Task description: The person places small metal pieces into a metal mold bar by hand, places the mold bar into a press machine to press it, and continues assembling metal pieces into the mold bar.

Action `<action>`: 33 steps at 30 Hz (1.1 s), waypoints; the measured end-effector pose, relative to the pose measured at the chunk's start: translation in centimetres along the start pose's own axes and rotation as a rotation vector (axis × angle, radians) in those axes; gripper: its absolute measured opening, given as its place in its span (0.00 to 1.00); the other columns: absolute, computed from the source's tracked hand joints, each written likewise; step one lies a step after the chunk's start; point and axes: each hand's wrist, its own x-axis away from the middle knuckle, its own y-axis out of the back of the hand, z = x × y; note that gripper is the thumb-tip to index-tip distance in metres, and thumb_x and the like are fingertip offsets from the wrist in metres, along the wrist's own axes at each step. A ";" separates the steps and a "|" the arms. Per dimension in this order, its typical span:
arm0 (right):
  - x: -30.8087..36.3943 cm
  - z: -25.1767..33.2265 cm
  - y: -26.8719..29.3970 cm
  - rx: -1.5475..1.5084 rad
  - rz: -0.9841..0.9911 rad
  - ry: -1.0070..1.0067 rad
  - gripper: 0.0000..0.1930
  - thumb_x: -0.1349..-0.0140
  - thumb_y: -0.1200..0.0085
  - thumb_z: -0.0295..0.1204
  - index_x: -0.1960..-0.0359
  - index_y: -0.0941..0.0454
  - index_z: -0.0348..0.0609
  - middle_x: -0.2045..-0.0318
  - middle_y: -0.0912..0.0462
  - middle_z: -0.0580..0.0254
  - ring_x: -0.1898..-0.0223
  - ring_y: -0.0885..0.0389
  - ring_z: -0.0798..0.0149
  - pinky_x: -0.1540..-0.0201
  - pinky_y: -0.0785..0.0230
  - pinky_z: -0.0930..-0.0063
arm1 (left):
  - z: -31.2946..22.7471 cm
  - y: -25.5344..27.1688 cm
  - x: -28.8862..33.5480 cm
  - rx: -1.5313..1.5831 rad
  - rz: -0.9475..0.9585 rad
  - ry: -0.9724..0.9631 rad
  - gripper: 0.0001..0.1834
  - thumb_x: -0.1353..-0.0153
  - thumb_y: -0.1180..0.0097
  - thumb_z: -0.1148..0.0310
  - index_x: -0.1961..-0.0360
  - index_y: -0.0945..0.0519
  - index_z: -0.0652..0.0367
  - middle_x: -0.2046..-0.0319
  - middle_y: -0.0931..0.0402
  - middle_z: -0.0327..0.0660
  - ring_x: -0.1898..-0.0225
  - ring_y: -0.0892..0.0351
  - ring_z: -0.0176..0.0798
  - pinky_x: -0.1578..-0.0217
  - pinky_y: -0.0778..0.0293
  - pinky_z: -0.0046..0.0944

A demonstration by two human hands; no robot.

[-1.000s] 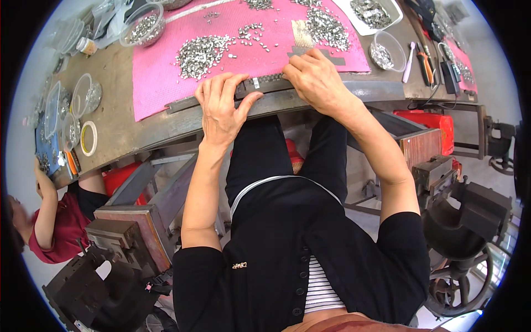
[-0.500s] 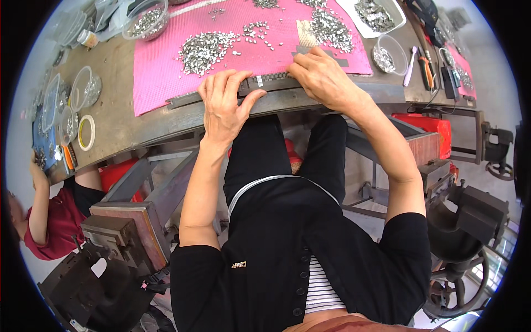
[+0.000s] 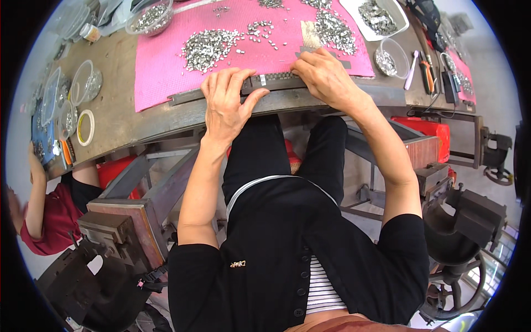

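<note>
A long dark metal bar [image 3: 279, 84] lies along the front edge of the workbench, with a row of small metal pieces [image 3: 276, 76] set along its top. My left hand [image 3: 225, 102] grips it near the middle, fingers bent over the far side and thumb stretched along the front. At the bar's right part is my right hand [image 3: 326, 77], its fingers drawn together at the row; whatever they pinch is hidden. Beyond my hands, a heap of small silvery metal pieces [image 3: 207, 50] rests on the pink mat [image 3: 157, 72]. A second heap [image 3: 336, 33] lies farther right.
Tubs of metal parts include a round one [image 3: 390, 58] and a white tray [image 3: 402, 25] at right, and a round bowl [image 3: 133, 25] at far left. Pliers [image 3: 426, 74] and a toothbrush [image 3: 411, 71] lie at right. Another person's arm [image 3: 36, 193] is at left.
The view has shifted slightly. Both hands keep nearly the same places on the bar, and the right fingers stay together at the row of pieces.
</note>
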 end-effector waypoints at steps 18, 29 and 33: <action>1.5 2.0 -2.1 -0.171 -0.282 -0.186 0.07 0.45 0.36 0.24 0.64 0.18 0.43 0.61 0.18 0.63 0.55 0.22 0.58 0.50 0.32 0.65 | 0.0 0.0 0.0 0.005 0.009 0.008 0.26 0.50 0.27 0.56 0.51 0.19 0.52 0.58 0.24 0.37 0.55 0.27 0.42 0.48 0.38 0.45; -1.2 -2.4 -1.5 -0.334 -0.213 -0.432 0.07 0.41 0.34 0.31 0.64 0.13 0.43 0.72 0.21 0.57 0.66 0.21 0.57 0.62 0.29 0.64 | -0.2 0.1 0.1 0.011 -0.039 -0.003 0.25 0.51 0.26 0.58 0.52 0.18 0.51 0.58 0.24 0.38 0.54 0.26 0.43 0.48 0.37 0.45; -0.4 -3.1 -2.0 -0.254 -0.171 -0.417 0.06 0.40 0.36 0.30 0.64 0.13 0.42 0.71 0.20 0.59 0.65 0.21 0.57 0.61 0.28 0.64 | -0.2 0.2 0.1 -0.018 -0.029 0.014 0.24 0.51 0.26 0.59 0.52 0.18 0.51 0.58 0.24 0.38 0.54 0.27 0.43 0.48 0.38 0.45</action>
